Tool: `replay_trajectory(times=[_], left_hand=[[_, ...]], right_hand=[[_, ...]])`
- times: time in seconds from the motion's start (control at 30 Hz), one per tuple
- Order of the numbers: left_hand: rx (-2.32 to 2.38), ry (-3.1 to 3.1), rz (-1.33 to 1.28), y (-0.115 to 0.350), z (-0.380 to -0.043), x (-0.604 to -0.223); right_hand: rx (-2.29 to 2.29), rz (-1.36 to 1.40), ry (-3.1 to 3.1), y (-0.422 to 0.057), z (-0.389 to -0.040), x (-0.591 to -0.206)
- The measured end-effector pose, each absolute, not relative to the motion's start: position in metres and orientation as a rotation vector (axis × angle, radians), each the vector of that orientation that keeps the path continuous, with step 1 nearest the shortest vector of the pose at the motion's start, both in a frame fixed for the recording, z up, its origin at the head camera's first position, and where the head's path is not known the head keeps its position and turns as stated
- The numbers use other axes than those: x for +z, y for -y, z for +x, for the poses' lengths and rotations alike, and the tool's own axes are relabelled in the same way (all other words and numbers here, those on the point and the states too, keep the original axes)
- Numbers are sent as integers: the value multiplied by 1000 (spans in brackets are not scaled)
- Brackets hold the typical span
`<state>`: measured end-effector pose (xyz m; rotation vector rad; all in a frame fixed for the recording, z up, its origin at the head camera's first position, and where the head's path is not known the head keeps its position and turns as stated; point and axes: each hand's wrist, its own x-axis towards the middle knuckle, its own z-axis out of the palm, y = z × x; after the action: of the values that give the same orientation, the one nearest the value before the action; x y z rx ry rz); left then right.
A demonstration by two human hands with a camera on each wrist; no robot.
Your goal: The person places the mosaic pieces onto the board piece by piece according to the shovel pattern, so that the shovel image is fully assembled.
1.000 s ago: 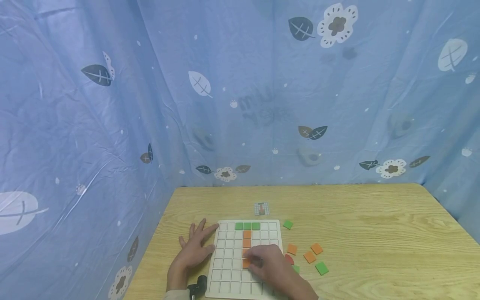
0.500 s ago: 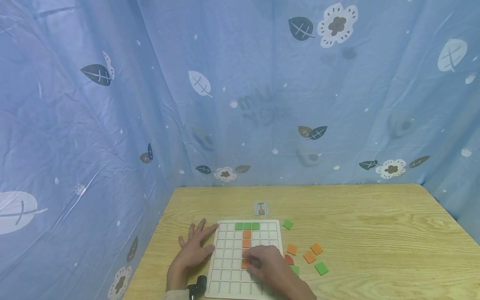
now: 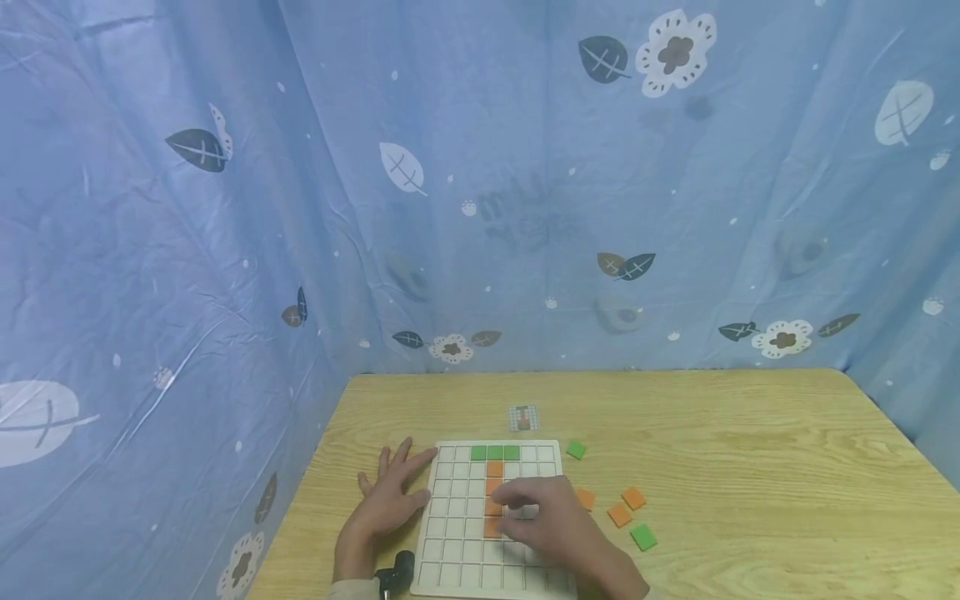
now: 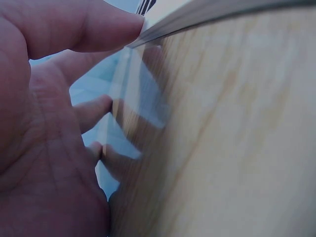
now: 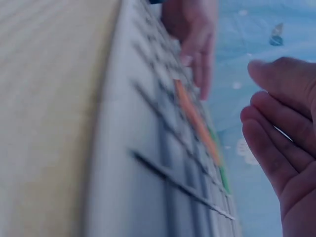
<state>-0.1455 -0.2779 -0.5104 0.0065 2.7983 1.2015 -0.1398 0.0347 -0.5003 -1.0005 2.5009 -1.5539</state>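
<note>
A white grid board [image 3: 450, 550] lies on the table, with three green square tiles [image 3: 495, 452] in its top row and a column of orange square tiles [image 3: 492, 527] below them. My right hand [image 3: 551, 521] hovers over the board beside the lower orange tiles, thumb and fingers apart with nothing between them. In the right wrist view that hand [image 5: 291, 133] is lifted off the board and holds nothing. My left hand [image 3: 386, 500] rests on the table with its fingers spread, the thumb and index fingertip touching the board's left edge. The left wrist view shows the thumb [image 4: 98, 24] against that edge.
A small pattern card [image 3: 523, 417] lies behind the board. Loose orange tiles [image 3: 619, 514] and green tiles [image 3: 643, 537] are scattered to its right. A black device [image 3: 403, 567] is by the left wrist. A blue patterned curtain [image 3: 525, 208] surrounds the wooden table [image 3: 750, 467].
My right hand has lifted from the lowest orange tile, its thumb and fingers parting. It now hides the red piece and a green tile to the right. The left hand stays put.
</note>
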Motion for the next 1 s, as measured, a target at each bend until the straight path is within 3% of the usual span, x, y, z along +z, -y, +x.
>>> replay_trajectory(times=[0.43, 1.0], left_hand=[[1182, -2807, 18, 279, -146, -511], [1186, -2804, 17, 277, -145, -509]], right_hand=[[-1769, -964, -2228, -88, -148, -464], [-1768, -880, -2225, -158, -162, -456]])
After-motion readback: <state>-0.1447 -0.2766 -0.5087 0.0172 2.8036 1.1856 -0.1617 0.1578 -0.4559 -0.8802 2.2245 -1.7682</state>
